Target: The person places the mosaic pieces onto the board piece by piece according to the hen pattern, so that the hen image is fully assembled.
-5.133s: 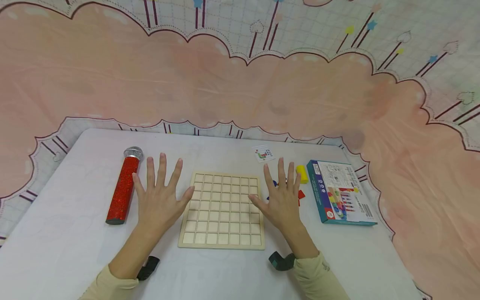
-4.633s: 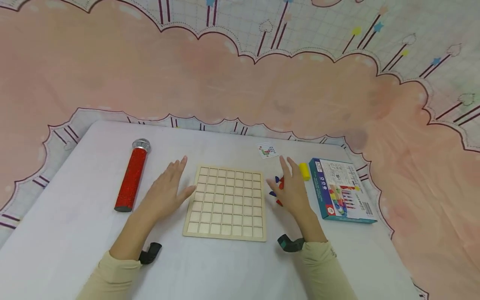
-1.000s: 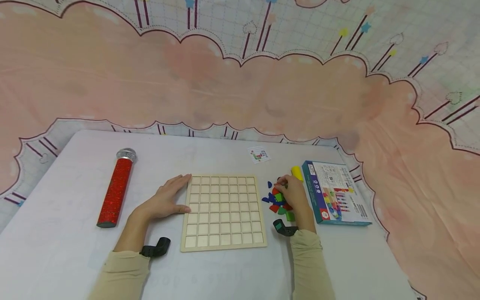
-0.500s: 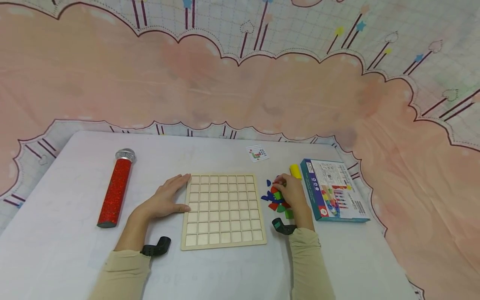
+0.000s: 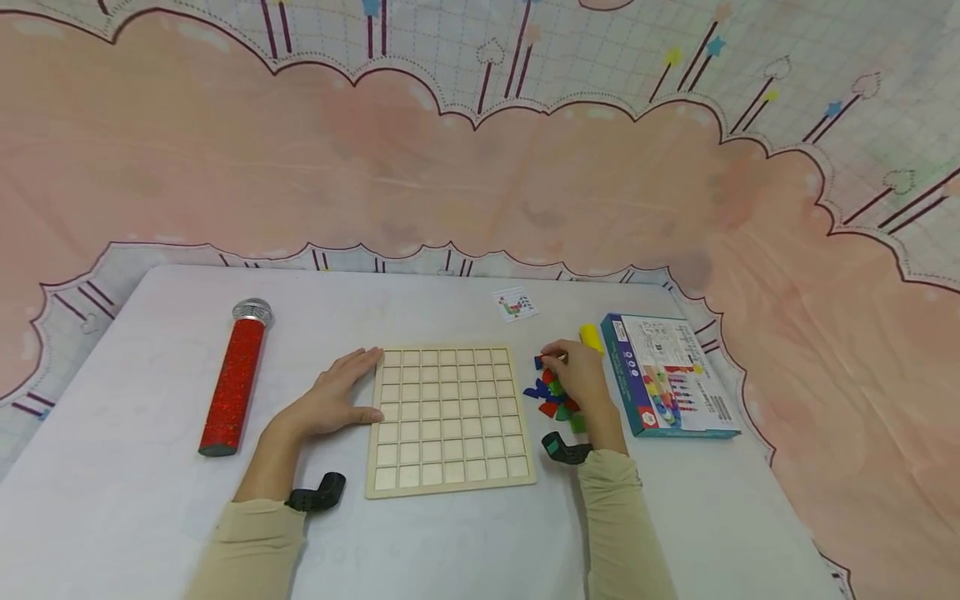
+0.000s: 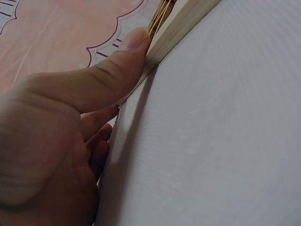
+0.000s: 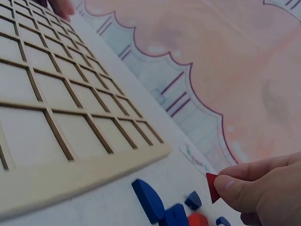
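My left hand [image 5: 326, 404] rests along the left edge of a wooden grid board [image 5: 450, 490]. In the left wrist view its thumb [image 6: 106, 80] lies against the board's rim, the other fingers reaching along the side. My right hand [image 5: 585, 379] is above a small heap of coloured blocks to the right of the board. Between thumb and forefinger it pinches a red triangular block [image 7: 212, 188], seen in the right wrist view. Below it lie blue blocks [image 7: 148, 201] and a red one [image 7: 197, 219]; green ones [image 5: 577, 423] show in the head view, part of the heap hidden by the hand.
A red microphone-shaped tube [image 5: 234, 383] with a silver head lies at the left. Behind the board is a small printed card [image 5: 515, 305]. A yellow cylinder [image 5: 591, 337] and a flat printed box [image 5: 671, 375] lie at the right, near the table's edge.
From being raised with fingers spread, my left hand has come down to the board's left edge. My right hand has reached into the blocks and now pinches a red triangular one.
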Motion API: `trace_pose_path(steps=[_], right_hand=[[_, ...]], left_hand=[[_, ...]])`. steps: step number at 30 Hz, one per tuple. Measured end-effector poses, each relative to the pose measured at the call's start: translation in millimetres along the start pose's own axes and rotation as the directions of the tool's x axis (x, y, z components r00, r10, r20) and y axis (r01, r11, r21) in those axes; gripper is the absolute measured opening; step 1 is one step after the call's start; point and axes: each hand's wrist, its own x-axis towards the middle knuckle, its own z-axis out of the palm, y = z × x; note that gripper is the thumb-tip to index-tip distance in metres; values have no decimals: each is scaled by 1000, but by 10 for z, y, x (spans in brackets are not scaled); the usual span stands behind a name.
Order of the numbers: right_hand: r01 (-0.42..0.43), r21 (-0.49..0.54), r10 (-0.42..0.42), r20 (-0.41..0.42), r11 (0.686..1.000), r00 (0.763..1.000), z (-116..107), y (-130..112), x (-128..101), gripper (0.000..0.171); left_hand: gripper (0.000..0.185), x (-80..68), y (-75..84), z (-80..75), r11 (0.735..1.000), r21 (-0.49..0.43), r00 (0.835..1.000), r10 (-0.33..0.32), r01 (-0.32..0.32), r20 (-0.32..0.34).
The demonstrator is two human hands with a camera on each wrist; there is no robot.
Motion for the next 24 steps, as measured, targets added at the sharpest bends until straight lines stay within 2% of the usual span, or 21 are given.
trace_pose_path(steps=[10, 18, 24], right_hand=[[113, 79, -115, 22, 990, 993, 100, -239, -6, 16], [176, 155, -182, 30, 972, 983, 274, -529, -47, 13], [213, 202, -236, 96, 956, 967, 463, -760, -53, 11]], left_hand=[[100, -6, -8, -8, 1000, 14, 1000, -2, 2, 8], [98, -7, 0, -18, 1000, 13, 1000, 0, 0, 13], [96, 10, 5, -23, 999, 32, 1000, -3, 2, 11]])
